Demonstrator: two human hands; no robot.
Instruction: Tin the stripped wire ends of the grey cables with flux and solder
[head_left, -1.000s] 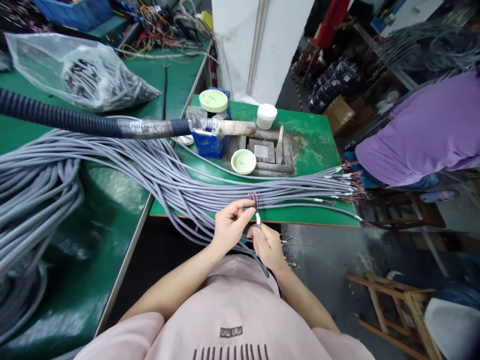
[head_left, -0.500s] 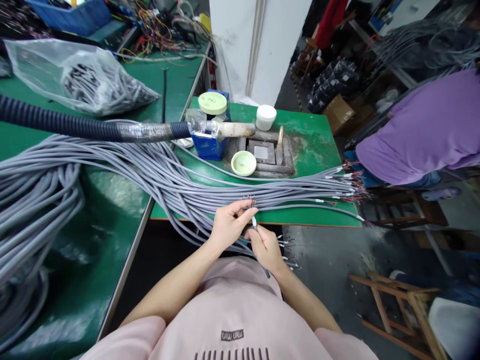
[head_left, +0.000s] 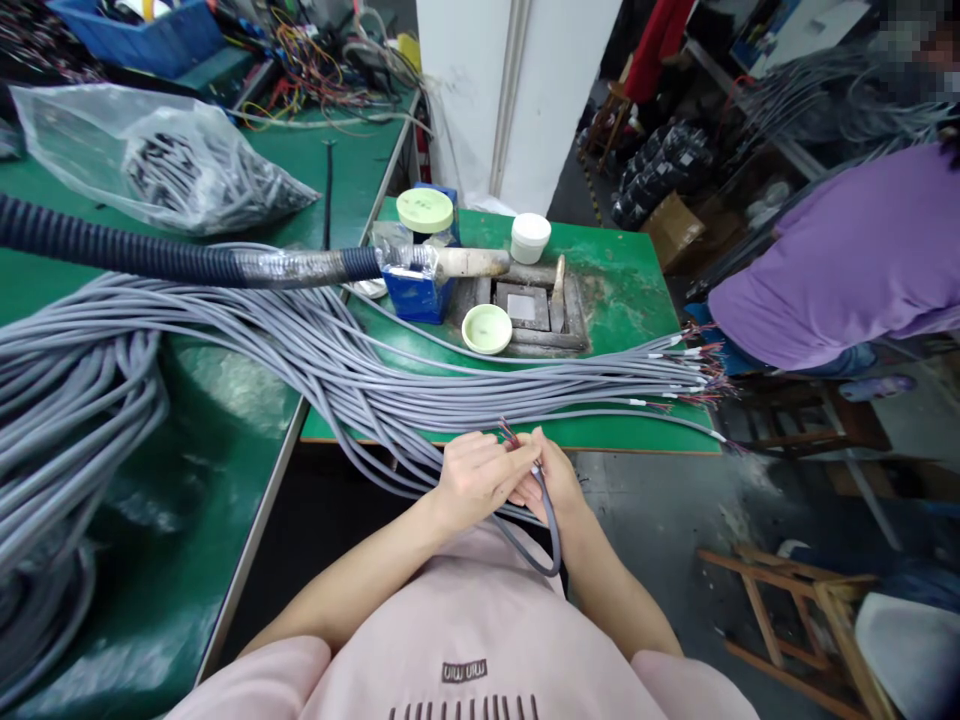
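Close in front of my body, my left hand [head_left: 476, 475] and my right hand [head_left: 556, 475] meet at the end of one grey cable [head_left: 553, 525]. Thin reddish-brown wires [head_left: 508, 432] fan out from its end above my left fingers. My left fingers are closed around these wires. My right fingers pinch the cable near its end, and the cable loops down below them toward my lap. The exact fingertip contact is partly hidden. Just beyond my hands, a bundle of grey cables [head_left: 420, 385] lies across the green bench, its stripped ends [head_left: 709, 370] at the right edge.
A ribbed hose [head_left: 150, 250] rests across a blue box [head_left: 416, 292]. Near it are a small pale-green dish [head_left: 487, 330], a white tub [head_left: 530, 238] and a brush-like tool [head_left: 558, 293] on a soldering pot. A plastic bag [head_left: 187, 165] lies left. A person in purple [head_left: 840, 260] is at right.
Both hands have come closer together and the cable end has turned over. The cable now bends in a loop beneath my right hand, where before it ran straight down.
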